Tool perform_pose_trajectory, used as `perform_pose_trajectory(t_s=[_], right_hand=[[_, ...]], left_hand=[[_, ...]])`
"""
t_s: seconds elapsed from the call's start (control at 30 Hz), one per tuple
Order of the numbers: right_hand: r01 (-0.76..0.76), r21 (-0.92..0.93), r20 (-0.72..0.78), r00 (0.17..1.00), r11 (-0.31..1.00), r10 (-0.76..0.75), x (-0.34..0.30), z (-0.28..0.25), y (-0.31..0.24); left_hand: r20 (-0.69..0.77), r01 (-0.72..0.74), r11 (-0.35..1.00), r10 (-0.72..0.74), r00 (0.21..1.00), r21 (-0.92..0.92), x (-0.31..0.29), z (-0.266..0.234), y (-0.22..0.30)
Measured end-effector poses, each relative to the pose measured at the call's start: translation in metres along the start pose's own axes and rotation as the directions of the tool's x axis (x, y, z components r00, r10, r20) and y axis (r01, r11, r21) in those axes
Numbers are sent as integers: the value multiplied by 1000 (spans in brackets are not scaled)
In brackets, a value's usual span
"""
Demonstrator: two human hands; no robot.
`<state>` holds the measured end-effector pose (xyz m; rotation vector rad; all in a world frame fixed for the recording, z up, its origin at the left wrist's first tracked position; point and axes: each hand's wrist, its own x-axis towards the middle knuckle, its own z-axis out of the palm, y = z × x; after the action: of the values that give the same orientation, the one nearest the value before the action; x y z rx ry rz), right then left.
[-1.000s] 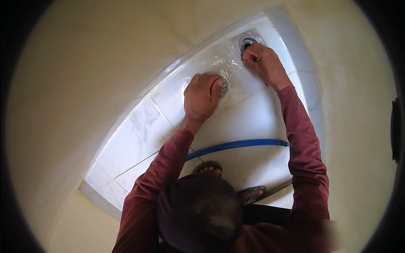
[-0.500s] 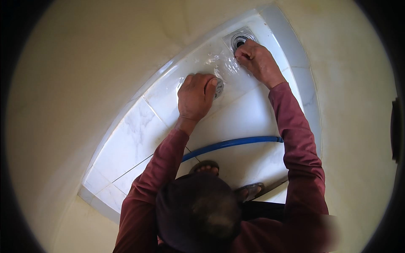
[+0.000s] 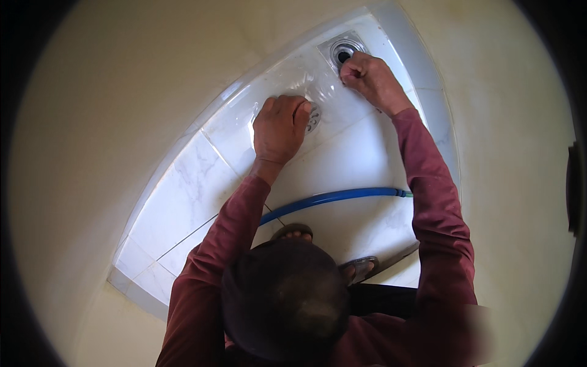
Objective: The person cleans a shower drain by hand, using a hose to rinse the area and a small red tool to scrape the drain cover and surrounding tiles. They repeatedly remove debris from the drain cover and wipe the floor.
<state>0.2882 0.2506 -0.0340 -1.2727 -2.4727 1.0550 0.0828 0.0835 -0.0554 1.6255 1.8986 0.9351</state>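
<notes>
My left hand (image 3: 278,129) is closed round a round metal drain cover (image 3: 314,117) with slots, its thumb along the rim. The cover is low over the wet floor, tilted up; whether it touches the tiles I cannot tell. At the far right, my right hand (image 3: 374,81) is closed in a pinch at the near edge of a square metal floor drain (image 3: 336,50). The drain lies uncovered, showing a dark round hole. Anything between the right fingers is too small or hidden to make out.
A blue hose (image 3: 333,197) curves across the marbled white tiles (image 3: 189,177) between my arms and sandalled feet (image 3: 293,232). Water shines on the floor near the drain. Pale walls (image 3: 153,79) with tiled skirting (image 3: 428,104) close in the far corner.
The whole view has shifted slightly, so the floor, drain and hose sit a little higher. Both hands keep nearly the same places, the left still with the drain cover.
</notes>
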Motion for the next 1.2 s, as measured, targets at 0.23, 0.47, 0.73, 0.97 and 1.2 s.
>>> perform_pose_trajectory(t_s=[0.23,0.47,0.73,0.97,1.2], right_hand=[[-64,99,17,998,993,63,-12,1,3],[-77,121,-45,996,990,83,-20,12,-8],[-36,76,-164,985,996,48,32,15,-8],[-53,103,-192,979,993,73,-2,26,-6],[-240,140,-530,801,961,277,64,18,7]], left_hand=[[-44,-47,999,47,998,4,2,1,-3],[-9,-14,1000,14,1000,11,2,-2,-3],[47,34,999,-34,998,18,5,1,3],[25,13,999,-14,1000,42,-1,-3,2],[21,-22,999,21,1000,24,3,-1,1]])
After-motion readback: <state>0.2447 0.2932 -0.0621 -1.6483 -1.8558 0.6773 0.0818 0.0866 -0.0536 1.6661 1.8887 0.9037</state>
